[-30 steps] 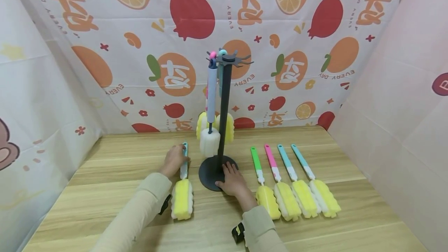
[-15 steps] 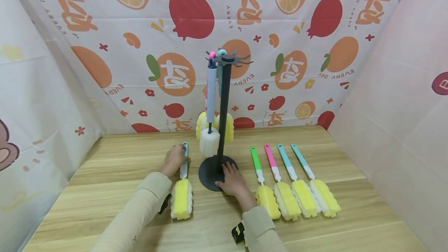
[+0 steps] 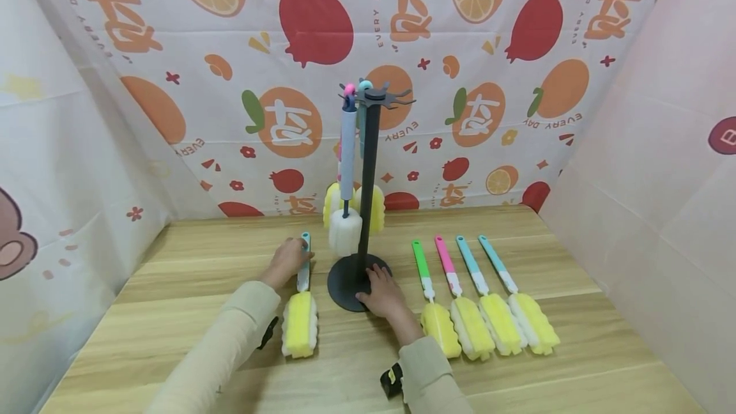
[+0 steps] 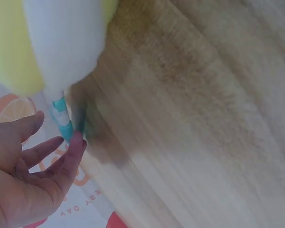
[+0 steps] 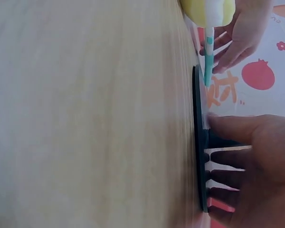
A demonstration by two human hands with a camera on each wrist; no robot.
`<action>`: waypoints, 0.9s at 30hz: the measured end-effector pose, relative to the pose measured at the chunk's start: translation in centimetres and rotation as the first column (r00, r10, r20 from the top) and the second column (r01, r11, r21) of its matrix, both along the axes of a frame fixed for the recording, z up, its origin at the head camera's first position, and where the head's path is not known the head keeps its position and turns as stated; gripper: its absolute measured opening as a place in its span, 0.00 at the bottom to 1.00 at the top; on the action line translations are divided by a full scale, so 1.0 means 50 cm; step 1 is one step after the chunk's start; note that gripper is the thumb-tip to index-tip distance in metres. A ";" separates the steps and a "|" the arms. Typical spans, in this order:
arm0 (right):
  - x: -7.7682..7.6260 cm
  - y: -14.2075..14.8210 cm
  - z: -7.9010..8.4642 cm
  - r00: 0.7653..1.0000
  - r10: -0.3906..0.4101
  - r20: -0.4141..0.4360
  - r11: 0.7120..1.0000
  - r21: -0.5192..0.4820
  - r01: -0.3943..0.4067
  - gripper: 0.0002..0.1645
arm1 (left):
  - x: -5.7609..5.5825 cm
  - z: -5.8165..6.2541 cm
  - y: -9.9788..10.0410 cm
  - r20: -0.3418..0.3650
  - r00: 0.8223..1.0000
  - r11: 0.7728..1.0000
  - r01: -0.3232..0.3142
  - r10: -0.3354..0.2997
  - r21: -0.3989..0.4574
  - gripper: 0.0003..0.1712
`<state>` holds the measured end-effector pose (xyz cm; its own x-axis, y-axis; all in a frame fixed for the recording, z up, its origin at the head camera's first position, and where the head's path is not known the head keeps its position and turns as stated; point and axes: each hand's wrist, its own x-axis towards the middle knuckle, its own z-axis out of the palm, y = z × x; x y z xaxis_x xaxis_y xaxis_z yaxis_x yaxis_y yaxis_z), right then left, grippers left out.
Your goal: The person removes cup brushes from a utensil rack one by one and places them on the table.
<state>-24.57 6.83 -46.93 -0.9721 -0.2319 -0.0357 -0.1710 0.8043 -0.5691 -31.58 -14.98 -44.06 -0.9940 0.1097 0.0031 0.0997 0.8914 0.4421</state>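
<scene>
A sponge bottle brush (image 3: 299, 328) with a blue-and-white handle lies on the table, its yellow-and-white head toward me. Over that handle (image 4: 62, 121) is my left hand (image 3: 284, 260); in the left wrist view its fingertips are right at the handle while the thumb stands apart from it. The black hook stand (image 3: 370, 177) rises just right of this brush. My right hand (image 3: 384, 292) rests on the stand's round base (image 3: 340, 289), fingers spread, fingertips pressing its top in the right wrist view. A brush with a pale grip and white head (image 3: 347, 158) hangs from a hook.
Behind the hanging white-headed brush, other brushes with yellow heads (image 3: 376, 209) hang from the stand. Several more brushes lie side by side at right, with green (image 3: 421, 260), pink (image 3: 445, 257) and blue (image 3: 470, 259) handles. A printed cloth (image 3: 322, 24) backs the wooden table (image 3: 172, 324).
The view has shifted very slightly. Both hands, the brushes and the stand hold their places.
</scene>
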 end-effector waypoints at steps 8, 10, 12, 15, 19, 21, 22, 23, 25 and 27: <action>-0.006 -0.003 0.008 0.985 -0.172 0.025 0.677 -0.723 0.137 0.22 | 0.016 0.051 -0.021 -0.010 1.000 0.990 -0.008 0.009 0.139 0.23; -0.003 -0.002 0.010 0.987 -0.161 0.028 0.556 -0.823 0.114 0.23 | 0.018 0.076 -0.028 -0.071 0.997 0.986 0.003 0.009 0.165 0.23; -0.005 -0.003 0.010 0.990 -0.134 0.031 0.454 -0.887 0.089 0.24 | 0.021 0.105 -0.033 -0.146 0.989 0.981 0.009 0.020 0.192 0.21; -0.015 -0.009 0.009 0.991 -0.102 0.082 0.331 -0.937 0.111 0.24 | 0.033 0.148 -0.034 -0.248 0.967 0.966 0.014 0.052 0.256 0.18; -0.025 -0.021 0.013 0.977 -0.125 0.175 0.277 -0.939 0.204 0.23 | 0.062 0.200 -0.015 -0.350 0.932 0.932 0.044 0.091 0.361 0.17; -0.024 -0.025 0.017 0.972 -0.141 0.188 0.275 -0.936 0.221 0.22 | 0.080 0.222 0.004 -0.417 0.904 0.904 0.094 0.098 0.416 0.15; -0.022 -0.026 0.021 0.972 -0.146 0.186 0.274 -0.936 0.220 0.21 | 0.090 0.232 0.015 -0.453 0.886 0.890 0.125 0.099 0.440 0.15; -0.019 -0.027 0.026 0.972 -0.152 0.179 0.276 -0.936 0.216 0.20 | 0.100 0.242 0.027 -0.489 0.866 0.872 0.160 0.101 0.462 0.15; -0.012 -0.029 0.036 0.975 -0.162 0.152 0.298 -0.934 0.195 0.20 | 0.115 0.258 0.052 -0.578 0.811 0.841 0.247 0.092 0.481 0.15; -0.006 -0.031 0.045 0.977 -0.168 0.129 0.312 -0.933 0.177 0.19 | 0.127 0.270 0.074 -0.660 0.747 0.817 0.332 0.079 0.473 0.15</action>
